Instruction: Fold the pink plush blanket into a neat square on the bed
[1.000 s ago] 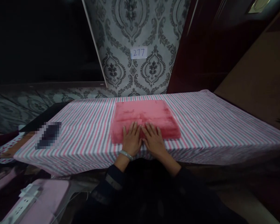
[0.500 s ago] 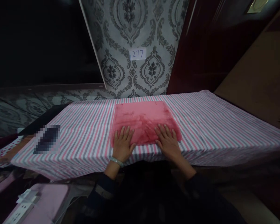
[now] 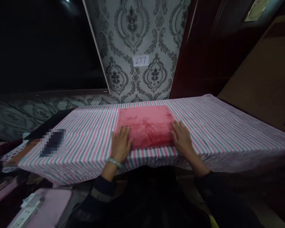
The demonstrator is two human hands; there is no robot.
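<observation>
A folded pink fluffy cloth (image 3: 146, 126) lies flat on a table covered with a pink, grey and white striped sheet (image 3: 218, 126). My left hand (image 3: 120, 144) rests palm down on the cloth's near left corner, fingers stretched out. A pale bangle sits on that wrist. My right hand (image 3: 182, 138) lies flat at the cloth's near right corner, fingers extended along its edge. Neither hand holds anything.
A patterned grey wallpaper panel carries a small paper label reading 277 (image 3: 140, 60). A dark wooden door (image 3: 204, 50) stands to the right. At lower left a white power strip (image 3: 23, 210) lies on a pink surface. A dark blurred object (image 3: 52, 142) sits on the sheet's left part.
Both hands slid apart from the middle of the cloth's near edge to its two near corners, staying flat on it.
</observation>
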